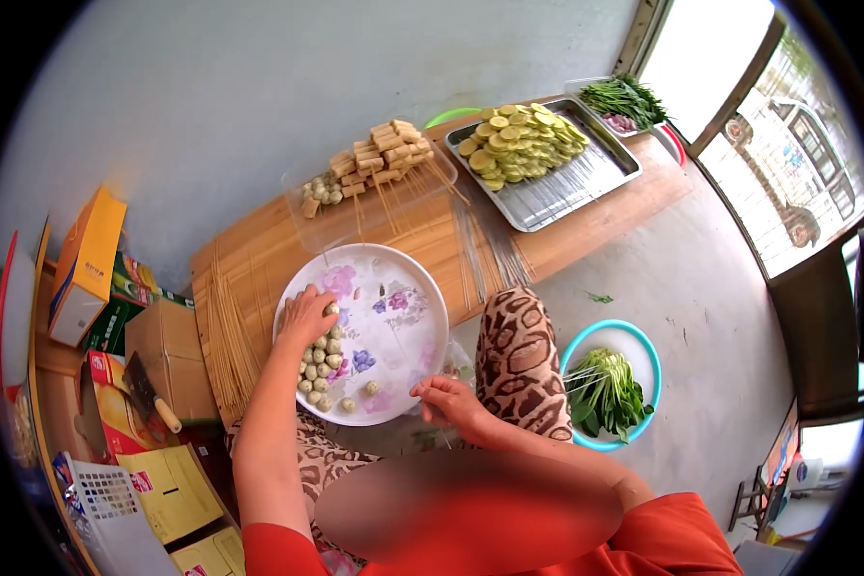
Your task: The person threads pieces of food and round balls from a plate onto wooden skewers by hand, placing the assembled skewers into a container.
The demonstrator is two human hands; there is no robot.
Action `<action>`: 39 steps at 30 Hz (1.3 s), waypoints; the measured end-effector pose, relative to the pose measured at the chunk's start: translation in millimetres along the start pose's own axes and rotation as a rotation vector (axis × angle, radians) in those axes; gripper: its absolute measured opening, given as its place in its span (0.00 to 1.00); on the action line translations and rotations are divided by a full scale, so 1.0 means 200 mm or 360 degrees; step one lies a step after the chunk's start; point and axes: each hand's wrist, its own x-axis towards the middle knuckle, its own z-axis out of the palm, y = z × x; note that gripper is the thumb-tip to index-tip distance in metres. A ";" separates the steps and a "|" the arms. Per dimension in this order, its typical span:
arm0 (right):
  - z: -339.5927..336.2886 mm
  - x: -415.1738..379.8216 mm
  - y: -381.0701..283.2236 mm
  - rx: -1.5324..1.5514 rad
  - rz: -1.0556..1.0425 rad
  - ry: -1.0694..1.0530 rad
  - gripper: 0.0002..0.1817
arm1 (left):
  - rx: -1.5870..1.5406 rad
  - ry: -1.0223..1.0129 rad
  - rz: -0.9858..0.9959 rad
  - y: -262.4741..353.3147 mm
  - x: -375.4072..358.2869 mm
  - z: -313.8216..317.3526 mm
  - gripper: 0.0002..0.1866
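Note:
On the round white flowered tray [408, 336] lie several small pale speckled balls [333, 346], most of them bunched along its left side. My left hand [307, 315] reaches over the tray's left edge, its fingers curled around a ball at the top of the bunch. Just off the tray's lower right rim is my right hand [454, 403], thumb and fingers drawn together; whatever may be between them is too small to make out. Left of the tray, a pile of bamboo skewers [228, 336] lies on the wooden table [259, 230].
Behind the tray, a clear plastic tray [307, 223] holds skewered tan rolls [386, 154] and balls. A metal tray [595, 173] carries skewered green slices [518, 144]. Leafy greens [610, 396] lie in a blue-rimmed basin [657, 370]. A cleaver [149, 392] rests by the boxes.

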 end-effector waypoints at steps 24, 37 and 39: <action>0.04 0.04 0.11 -0.0034 -0.0205 -0.0054 0.09 | -0.0799 -0.0031 0.0012 0.39 -0.57 -0.10 0.13; -0.01 0.09 0.15 0.0021 -0.0355 -0.0028 0.08 | -0.2920 0.0459 -0.0471 0.53 -0.81 0.07 0.20; -0.01 0.09 0.15 -0.0012 -0.0330 -0.0008 0.08 | -0.2953 0.0437 -0.0395 0.47 -0.83 0.11 0.22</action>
